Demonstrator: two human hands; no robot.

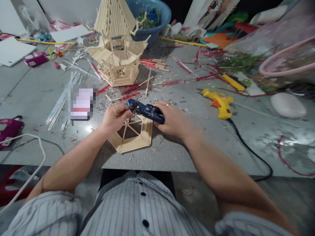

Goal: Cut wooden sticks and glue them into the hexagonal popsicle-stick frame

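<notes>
Taking the stick frame (146, 131) as the dial's centre, with twelve pointing away from the person, the clear strips (61, 105) lie at ten o'clock, bundled roughly lengthwise, perhaps so that one is easily picked up. The phone (82, 103) lies nearer, also at ten, its lit screen up, likely for a glance. The left hand (115, 119), at half past ten, has thumb and forefinger pinched against the blue tool's near-left end, seemingly to steady something there; whether a small piece sits between them I cannot tell. The pavilion model (118, 59) stands upright at twelve, probably out of the elbows' way. The frame lies flat by the table edge, its far side partly hidden, under the blue tool (145, 111) at one o'clock. The right hand (168, 119), at two, is wrapped round the tool's handles, apparently for leverage. The glue gun (219, 101), a little past two, lies with its nozzle turned away from the person, perhaps for safety.

Counted left to right: two purple boxes (35, 59), several overlapping strips, one phone, one model, one frame, one tool, one glue gun and one yellow cutter (233, 82).
</notes>
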